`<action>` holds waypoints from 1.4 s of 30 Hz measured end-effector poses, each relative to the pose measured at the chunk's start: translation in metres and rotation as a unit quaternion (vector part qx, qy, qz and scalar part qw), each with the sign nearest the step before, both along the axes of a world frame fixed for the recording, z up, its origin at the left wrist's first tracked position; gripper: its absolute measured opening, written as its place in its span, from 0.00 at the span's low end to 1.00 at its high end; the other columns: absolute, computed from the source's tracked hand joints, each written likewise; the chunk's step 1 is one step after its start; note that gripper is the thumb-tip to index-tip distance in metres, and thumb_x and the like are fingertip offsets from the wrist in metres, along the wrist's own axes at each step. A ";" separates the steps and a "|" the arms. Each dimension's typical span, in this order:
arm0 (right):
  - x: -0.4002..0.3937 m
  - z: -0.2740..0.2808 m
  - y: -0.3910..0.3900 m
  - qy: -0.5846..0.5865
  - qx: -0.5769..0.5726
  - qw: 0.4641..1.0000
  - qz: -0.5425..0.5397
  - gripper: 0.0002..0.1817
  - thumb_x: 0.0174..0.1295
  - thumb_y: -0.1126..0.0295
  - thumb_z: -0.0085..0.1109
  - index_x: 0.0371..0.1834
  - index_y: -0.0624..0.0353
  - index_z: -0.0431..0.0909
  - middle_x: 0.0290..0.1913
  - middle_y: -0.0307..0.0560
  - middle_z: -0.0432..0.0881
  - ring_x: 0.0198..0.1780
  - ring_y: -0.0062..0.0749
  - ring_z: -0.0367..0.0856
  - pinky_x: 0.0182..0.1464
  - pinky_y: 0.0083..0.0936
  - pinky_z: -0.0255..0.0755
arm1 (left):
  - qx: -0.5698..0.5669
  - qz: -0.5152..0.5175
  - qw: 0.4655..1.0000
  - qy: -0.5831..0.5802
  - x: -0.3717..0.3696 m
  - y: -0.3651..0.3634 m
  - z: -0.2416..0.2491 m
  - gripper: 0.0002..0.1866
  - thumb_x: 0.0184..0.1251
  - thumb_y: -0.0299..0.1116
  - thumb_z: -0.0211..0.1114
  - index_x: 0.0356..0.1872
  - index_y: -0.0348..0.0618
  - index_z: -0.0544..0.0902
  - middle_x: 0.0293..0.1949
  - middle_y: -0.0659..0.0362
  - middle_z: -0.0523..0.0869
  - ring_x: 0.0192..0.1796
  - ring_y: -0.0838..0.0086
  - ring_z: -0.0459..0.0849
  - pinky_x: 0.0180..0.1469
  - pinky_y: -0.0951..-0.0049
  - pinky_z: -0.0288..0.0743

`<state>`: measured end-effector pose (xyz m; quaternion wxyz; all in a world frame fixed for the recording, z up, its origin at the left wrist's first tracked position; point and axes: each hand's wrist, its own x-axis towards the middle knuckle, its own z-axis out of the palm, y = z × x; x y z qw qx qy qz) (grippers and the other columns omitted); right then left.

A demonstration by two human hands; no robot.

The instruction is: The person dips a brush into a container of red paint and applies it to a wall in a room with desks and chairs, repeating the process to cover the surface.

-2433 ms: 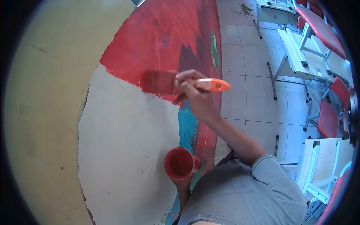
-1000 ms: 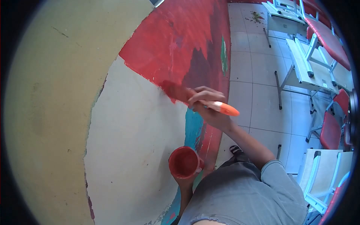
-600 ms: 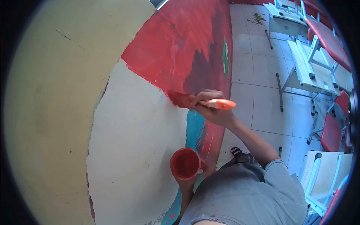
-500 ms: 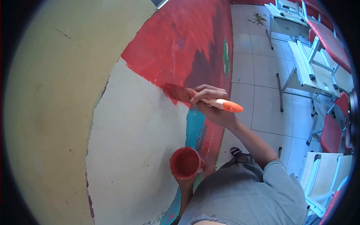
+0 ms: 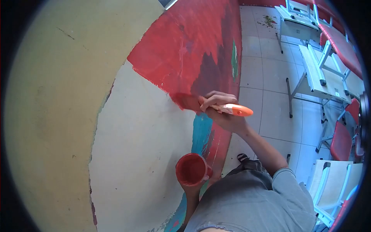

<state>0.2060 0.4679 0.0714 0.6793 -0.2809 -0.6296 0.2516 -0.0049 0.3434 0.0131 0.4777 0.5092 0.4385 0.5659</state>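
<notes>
Head view shows your right hand [image 5: 222, 114] with its fingers [image 5: 216, 99] clamped on the flat orange-handled paintbrush [image 5: 210, 106], whose red-loaded bristles press against the wall [image 5: 139, 127] at the lower edge of the red painted patch [image 5: 181, 50], where it meets bare cream plaster. Your left hand [image 5: 193, 189] sits lower, fingers wrapped round the bottom of the round red paint cup [image 5: 191, 169], held upright close to the wall beside a turquoise streak [image 5: 201, 133]. White-framed desks [image 5: 319, 75] with red chairs [image 5: 342, 135] stand well apart on the tiled floor [image 5: 266, 89].
</notes>
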 end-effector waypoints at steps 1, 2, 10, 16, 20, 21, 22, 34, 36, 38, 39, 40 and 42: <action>-0.005 0.009 0.001 0.010 0.013 1.000 -0.005 0.05 0.49 0.83 0.54 0.27 0.63 0.77 0.27 0.43 0.78 0.27 0.23 0.77 0.30 0.20 0.70 | 0.002 0.004 1.000 0.000 0.000 0.000 -0.001 0.45 0.27 0.32 0.81 0.54 0.43 0.66 0.49 0.57 0.76 0.50 0.67 0.76 0.49 0.65 0.75; -0.009 0.012 -0.001 0.020 0.024 0.999 -0.009 0.04 0.48 0.83 0.54 0.26 0.63 0.77 0.27 0.43 0.78 0.27 0.23 0.77 0.30 0.20 0.70 | 0.001 0.009 1.000 0.001 0.001 -0.002 -0.001 0.45 0.27 0.32 0.81 0.54 0.43 0.66 0.49 0.57 0.75 0.50 0.67 0.76 0.49 0.65 0.75; 0.000 0.014 0.004 0.098 0.022 0.995 0.024 0.06 0.50 0.84 0.54 0.28 0.61 0.78 0.30 0.43 0.78 0.29 0.24 0.77 0.30 0.18 0.70 | 0.032 0.004 0.999 0.004 -0.008 -0.002 -0.016 0.47 0.26 0.34 0.81 0.56 0.43 0.65 0.50 0.56 0.75 0.50 0.67 0.76 0.50 0.65 0.75; 0.006 -0.017 0.011 -0.040 0.018 0.999 0.007 0.09 0.52 0.86 0.52 0.29 0.60 0.78 0.33 0.46 0.77 0.28 0.24 0.76 0.30 0.19 0.71 | 0.014 0.006 1.000 -0.008 -0.006 -0.002 -0.003 0.48 0.26 0.34 0.82 0.56 0.44 0.65 0.50 0.56 0.75 0.52 0.67 0.75 0.51 0.65 0.74; 0.000 0.015 0.011 0.116 0.043 0.992 0.029 0.09 0.52 0.85 0.52 0.29 0.59 0.78 0.31 0.43 0.77 0.26 0.24 0.76 0.29 0.19 0.71 | 0.009 0.022 1.000 -0.003 -0.014 -0.001 -0.011 0.47 0.26 0.34 0.82 0.55 0.44 0.65 0.50 0.57 0.75 0.51 0.67 0.75 0.51 0.65 0.74; 0.000 0.010 0.014 0.046 0.044 0.998 0.016 0.08 0.51 0.85 0.53 0.29 0.59 0.78 0.31 0.43 0.78 0.26 0.24 0.76 0.29 0.19 0.71 | 0.012 0.020 1.000 -0.007 -0.013 0.001 -0.012 0.47 0.26 0.33 0.81 0.55 0.44 0.65 0.50 0.57 0.75 0.51 0.67 0.75 0.51 0.65 0.74; 0.000 0.003 0.017 -0.025 0.045 0.999 0.001 0.08 0.51 0.85 0.53 0.29 0.60 0.78 0.31 0.43 0.78 0.27 0.24 0.76 0.29 0.19 0.71 | 0.015 0.017 1.000 -0.005 -0.013 0.001 -0.013 0.47 0.26 0.33 0.81 0.55 0.44 0.65 0.50 0.57 0.75 0.51 0.67 0.75 0.51 0.65 0.74; 0.001 0.045 0.029 0.152 0.066 0.979 0.117 0.08 0.51 0.86 0.52 0.31 0.63 0.78 0.35 0.45 0.77 0.29 0.21 0.77 0.26 0.16 0.75 | 0.005 0.007 1.000 0.011 -0.014 0.008 -0.010 0.48 0.23 0.33 0.82 0.55 0.45 0.66 0.51 0.58 0.74 0.52 0.68 0.74 0.52 0.66 0.73; -0.003 0.037 0.037 0.204 0.021 0.968 0.142 0.07 0.53 0.84 0.51 0.32 0.62 0.75 0.34 0.44 0.76 0.29 0.21 0.77 0.25 0.17 0.76 | 0.002 0.009 1.000 0.018 -0.017 0.008 -0.012 0.48 0.23 0.33 0.82 0.55 0.45 0.66 0.51 0.58 0.74 0.52 0.68 0.74 0.52 0.66 0.73; -0.007 0.035 0.035 0.378 -0.044 0.915 0.135 0.05 0.54 0.81 0.52 0.32 0.62 0.75 0.31 0.39 0.76 0.29 0.18 0.76 0.24 0.17 0.76 | -0.005 0.009 1.000 0.025 -0.020 0.007 -0.010 0.48 0.24 0.33 0.82 0.55 0.44 0.66 0.51 0.58 0.74 0.52 0.68 0.74 0.52 0.66 0.73; -0.008 0.035 0.034 0.459 -0.078 0.875 0.131 0.04 0.54 0.79 0.52 0.32 0.62 0.75 0.30 0.37 0.75 0.29 0.17 0.75 0.23 0.17 0.76 | -0.009 0.010 1.000 0.028 -0.021 0.007 -0.010 0.48 0.24 0.33 0.82 0.55 0.44 0.66 0.51 0.58 0.74 0.52 0.68 0.74 0.52 0.66 0.73; -0.012 0.039 0.035 0.488 -0.091 0.859 0.125 0.03 0.55 0.78 0.51 0.31 0.61 0.73 0.29 0.38 0.75 0.28 0.18 0.76 0.22 0.19 0.77 | -0.008 0.016 1.000 0.025 -0.022 0.008 -0.011 0.48 0.24 0.33 0.82 0.55 0.44 0.66 0.51 0.58 0.74 0.52 0.68 0.74 0.52 0.66 0.73; -0.027 0.049 0.031 0.470 -0.091 0.873 0.094 0.03 0.55 0.78 0.50 0.31 0.61 0.73 0.29 0.38 0.75 0.28 0.18 0.76 0.22 0.18 0.77 | -0.008 0.028 0.999 0.025 -0.026 0.008 -0.016 0.47 0.25 0.33 0.82 0.55 0.44 0.66 0.51 0.58 0.74 0.52 0.68 0.74 0.52 0.66 0.73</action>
